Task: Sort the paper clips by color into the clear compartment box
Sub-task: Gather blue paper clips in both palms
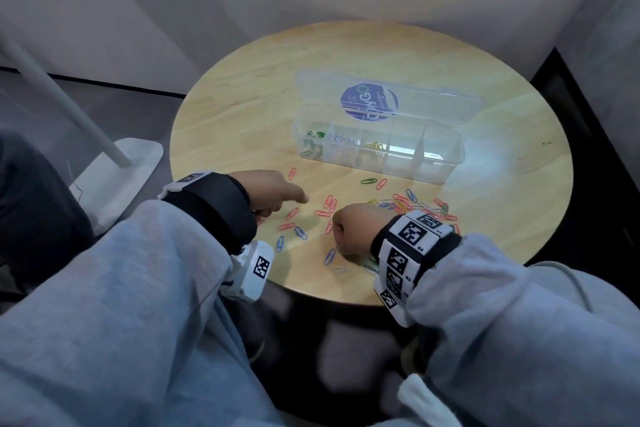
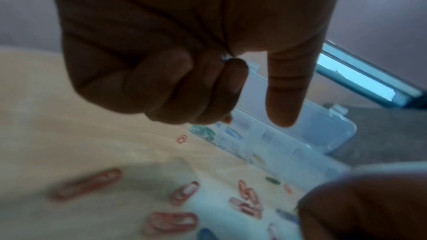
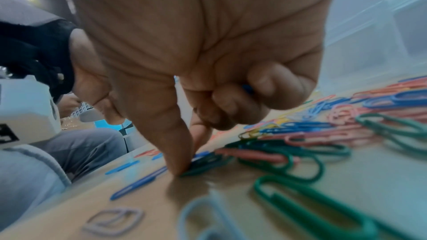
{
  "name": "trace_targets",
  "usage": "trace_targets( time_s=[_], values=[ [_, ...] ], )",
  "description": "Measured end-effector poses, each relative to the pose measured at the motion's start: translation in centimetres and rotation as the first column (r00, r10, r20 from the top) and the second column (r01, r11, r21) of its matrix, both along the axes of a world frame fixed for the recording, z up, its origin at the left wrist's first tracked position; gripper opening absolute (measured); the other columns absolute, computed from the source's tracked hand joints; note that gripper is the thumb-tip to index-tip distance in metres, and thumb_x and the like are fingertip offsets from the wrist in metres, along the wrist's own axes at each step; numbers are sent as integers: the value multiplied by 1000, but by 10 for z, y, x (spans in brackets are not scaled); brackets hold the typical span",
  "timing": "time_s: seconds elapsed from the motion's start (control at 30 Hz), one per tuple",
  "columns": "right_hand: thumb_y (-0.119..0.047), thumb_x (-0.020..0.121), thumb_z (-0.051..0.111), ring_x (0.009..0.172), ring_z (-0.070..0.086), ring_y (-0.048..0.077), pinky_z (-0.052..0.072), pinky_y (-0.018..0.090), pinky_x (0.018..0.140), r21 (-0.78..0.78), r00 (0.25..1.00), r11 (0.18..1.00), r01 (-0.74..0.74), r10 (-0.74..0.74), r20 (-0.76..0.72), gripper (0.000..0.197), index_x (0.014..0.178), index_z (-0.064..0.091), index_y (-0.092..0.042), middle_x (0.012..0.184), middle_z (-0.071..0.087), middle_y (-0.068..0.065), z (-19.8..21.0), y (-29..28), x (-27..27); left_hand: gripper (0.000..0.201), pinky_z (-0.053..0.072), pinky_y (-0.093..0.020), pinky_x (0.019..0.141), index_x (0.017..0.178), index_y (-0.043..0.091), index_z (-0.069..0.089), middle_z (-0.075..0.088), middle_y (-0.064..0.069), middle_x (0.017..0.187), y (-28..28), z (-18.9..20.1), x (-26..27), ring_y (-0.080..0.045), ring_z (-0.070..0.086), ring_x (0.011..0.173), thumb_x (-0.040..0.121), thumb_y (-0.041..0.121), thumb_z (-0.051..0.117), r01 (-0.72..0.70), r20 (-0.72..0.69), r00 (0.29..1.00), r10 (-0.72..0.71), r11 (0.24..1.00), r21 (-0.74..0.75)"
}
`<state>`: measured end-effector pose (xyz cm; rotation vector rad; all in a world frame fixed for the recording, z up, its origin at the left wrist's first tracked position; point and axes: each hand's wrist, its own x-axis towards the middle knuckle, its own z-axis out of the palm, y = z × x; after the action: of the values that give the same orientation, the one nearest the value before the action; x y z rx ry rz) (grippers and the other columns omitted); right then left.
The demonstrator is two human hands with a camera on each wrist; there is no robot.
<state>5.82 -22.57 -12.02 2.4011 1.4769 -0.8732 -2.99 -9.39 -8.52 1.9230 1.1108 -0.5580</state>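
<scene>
1. While my right hand [image 3: 203, 83] pinches a green wire paper clip [image 3: 205, 163] on the round wooden table [image 1: 485, 218], blue clips curled in its palm, I should slide it free before lifting;
2. My left hand [image 2: 161, 72] clenches pink clips, forefinger extended; the clear compartment box [image 1: 426, 152] lies beyond, long axis left-right.

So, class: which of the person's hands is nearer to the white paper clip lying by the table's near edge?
Right. The right hand is just above the white paper clip, fingertips down among nearby clips. The left hand is farther off, up and to the left, over the pink clips.
</scene>
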Motion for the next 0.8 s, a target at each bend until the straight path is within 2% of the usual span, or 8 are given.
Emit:
trace_targets(
  time_s=[0.1,0.2,0.3,0.43,0.53,0.63,0.7,0.8],
  values=[
    [-5,77,57,84,61,25,47,29,65,-7,1000,1000,-6,6,0,26,100,69,-5,103,69,10,1,-3,2,33,27,-24,48,62,15,51,47,-1,60,-7,4,0,-18,42,55,81,38,65,268,-226,951,-211,926,267],
    [-7,77,57,74,57,22,45,24,58,50,995,998,49,-44,-94,14,85,68,-6,90,69,10,4,-7,8,29,34,-22,49,60,18,57,54,4,62,-18,-1,2,-12,48,56,79,37,68,424,-418,865,-278,851,311],
    [-13,80,57,62,51,16,40,21,52,139,941,964,224,-177,-289,13,68,55,-16,70,60,0,9,-12,20,28,41,-23,65,91,14,70,61,-1,83,-28,-9,4,-18,54,74,78,38,68,495,-524,801,-290,812,309],
    [-14,80,63,57,50,13,44,24,61,179,819,885,429,-298,-490,17,66,55,-18,63,57,-3,16,-19,34,39,38,-25,62,111,8,67,55,-4,89,-32,-13,6,-19,50,80,81,34,64,592,-581,740,-340,738,322],
    [-3,83,60,53,50,18,44,27,58,109,659,837,537,-335,-673,17,70,55,-12,65,59,7,15,-20,39,27,38,-26,64,99,12,68,55,-4,84,-31,-15,6,-20,50,78,79,30,66,576,-552,758,-346,752,320],
    [5,89,51,55,48,16,45,21,50,35,491,776,630,-363,-792,18,78,56,-8,66,52,9,14,-18,37,17,36,-24,53,84,14,60,52,-2,74,-27,-13,5,-21,50,75,79,29,65,517,-480,813,-330,789,332],
    [8,92,43,57,46,16,45,17,45,-29,362,724,689,-378,-852,22,80,57,-4,67,46,10,13,-16,35,21,31,-24,49,80,12,60,50,-2,68,-21,-9,4,-21,47,69,77,31,67,402,-378,882,-280,867,296],
    [7,94,33,59,46,17,46,16,43,-64,326,694,717,-416,-849,31,76,55,-3,70,43,10,14,-13,31,22,25,-22,48,79,8,54,39,-3,58,-8,-7,1,-19,33,52,71,24,67,81,-108,991,-74,995,63]
  ],
)
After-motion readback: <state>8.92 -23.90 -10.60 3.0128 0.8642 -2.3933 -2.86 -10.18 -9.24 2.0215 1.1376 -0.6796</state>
